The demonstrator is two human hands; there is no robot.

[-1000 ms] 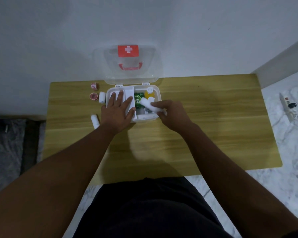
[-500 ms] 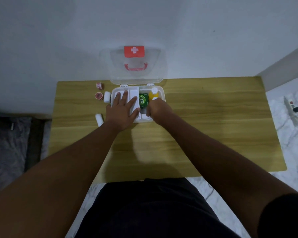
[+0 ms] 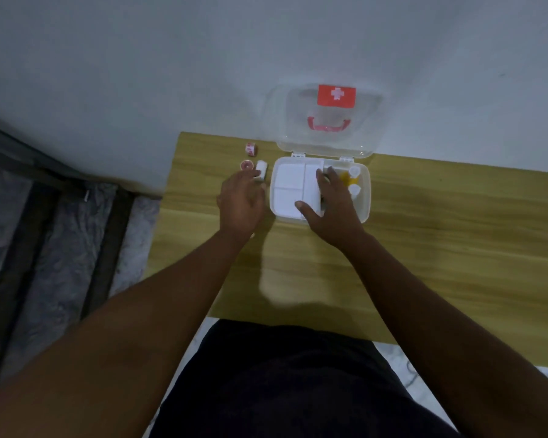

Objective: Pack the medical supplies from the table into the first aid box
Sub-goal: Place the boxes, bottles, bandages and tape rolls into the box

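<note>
**Box open, supplies going in**

The first aid box (image 3: 367, 197) is white translucent plastic and sits at the far edge of the wooden surface (image 3: 440, 235). Its clear lid (image 3: 325, 121), bearing a red cross label and a red handle, stands open against the wall. A white divided tray (image 3: 293, 188) fills the box's left part; two white-capped bottles (image 3: 354, 180) with yellowish contents stand in the right part. The right hand (image 3: 331, 207) lies spread open over the tray and box. The left hand (image 3: 242, 200), fingers loosely open, touches a white roll (image 3: 262, 168) just left of the box. Two reddish tape rolls (image 3: 250, 149) lie nearby.
</note>
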